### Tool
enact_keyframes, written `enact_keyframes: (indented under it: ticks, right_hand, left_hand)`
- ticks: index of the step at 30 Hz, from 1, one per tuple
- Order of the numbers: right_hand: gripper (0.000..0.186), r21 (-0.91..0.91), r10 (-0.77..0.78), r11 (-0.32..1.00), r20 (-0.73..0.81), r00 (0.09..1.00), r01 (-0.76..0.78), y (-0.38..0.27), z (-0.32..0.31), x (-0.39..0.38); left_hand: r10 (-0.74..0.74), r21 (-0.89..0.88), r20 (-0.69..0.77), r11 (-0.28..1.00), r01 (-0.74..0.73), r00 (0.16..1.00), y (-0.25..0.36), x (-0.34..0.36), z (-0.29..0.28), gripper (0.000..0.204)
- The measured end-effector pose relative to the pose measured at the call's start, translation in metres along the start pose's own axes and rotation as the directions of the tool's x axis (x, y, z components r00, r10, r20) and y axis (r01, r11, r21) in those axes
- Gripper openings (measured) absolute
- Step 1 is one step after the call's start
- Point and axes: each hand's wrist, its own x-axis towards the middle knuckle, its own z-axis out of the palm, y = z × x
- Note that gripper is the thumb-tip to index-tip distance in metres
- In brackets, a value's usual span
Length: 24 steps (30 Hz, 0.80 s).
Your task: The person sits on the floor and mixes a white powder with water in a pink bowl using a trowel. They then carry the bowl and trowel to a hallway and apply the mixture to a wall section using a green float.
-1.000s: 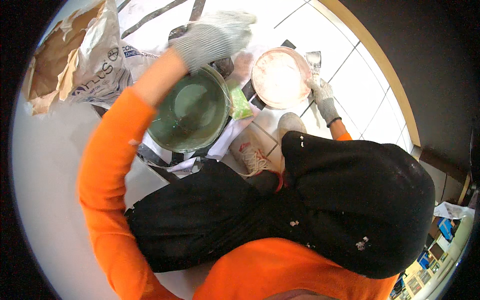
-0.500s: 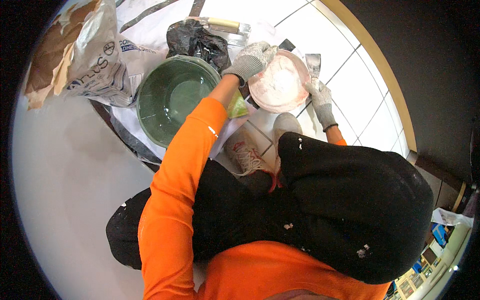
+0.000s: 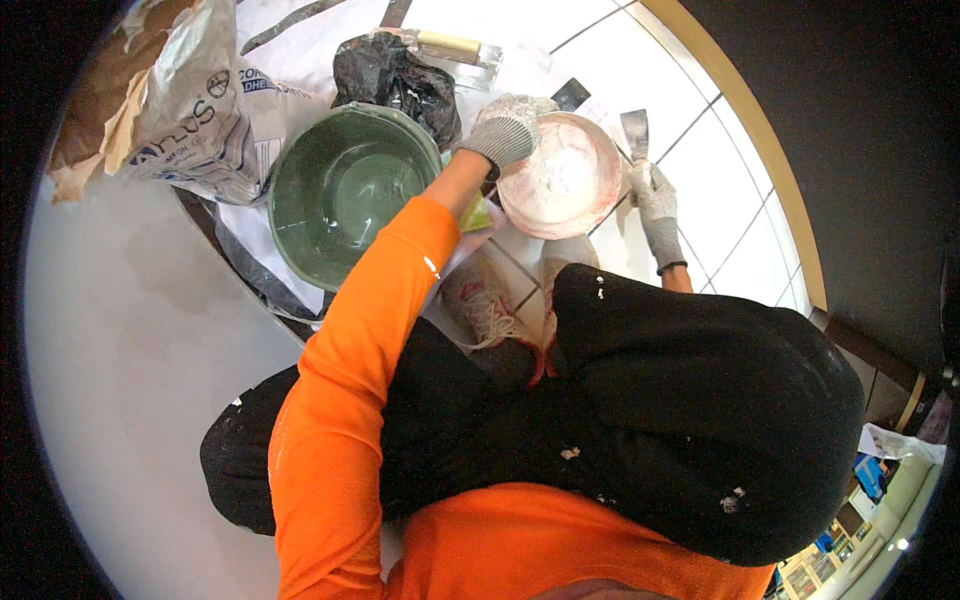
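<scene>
My left hand (image 3: 507, 130), in a grey knitted work glove, grips the upper left rim of a round pinkish tub (image 3: 516, 207). White powder or paste (image 3: 568, 165) coats the tub's inside. To the right of the tub, my gloved right hand (image 3: 652, 192) is closed around the handle of a putty knife (image 3: 635, 130), its flat metal blade pointing away from me. A small gap separates that hand from the tub's wall. The fingertips of my left hand are partly hidden at the rim.
A green basin (image 3: 285, 215) with some liquid stands left of the tub, beside an open paper sack (image 3: 195, 120). Behind are a crumpled black plastic bag (image 3: 395, 85) and a notched trowel (image 3: 450, 50). My shoes (image 3: 490, 310) rest on white tiles near the tub.
My right hand has come away from the tub's rim, moving slightly right and nearer with the putty knife. The tub sits slightly lower in view, still gripped by my left hand.
</scene>
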Motion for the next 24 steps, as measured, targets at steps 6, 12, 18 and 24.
enact_keyframes:
  ticks: [6,12,18,24]
  right_hand:
    - [0.059,-0.423,-0.414,0.839,-0.086,0.906,0.343,-0.034,-0.041,-0.002]
    - [0.043,-0.421,-0.412,0.849,-0.149,0.899,0.32,-0.087,-0.071,-0.019]
    - [0.039,-0.248,-0.316,0.928,-0.128,0.94,0.279,-0.13,-0.084,-0.032]
    - [0.042,0.016,-0.307,0.95,-0.1,0.946,0.31,-0.134,-0.081,-0.04]
  left_hand:
    - [0.117,0.046,-0.006,0.992,-0.117,0.993,-0.009,0.002,-0.002,0.056]
    - [0.094,0.078,0.186,0.991,-0.11,0.978,0.006,0.004,-0.026,0.09]
    - [0.151,0.045,0.13,0.986,-0.158,0.98,-0.008,0.004,-0.015,0.093]
    - [0.115,-0.015,0.248,0.993,-0.115,0.962,0.001,0.01,-0.027,0.086]
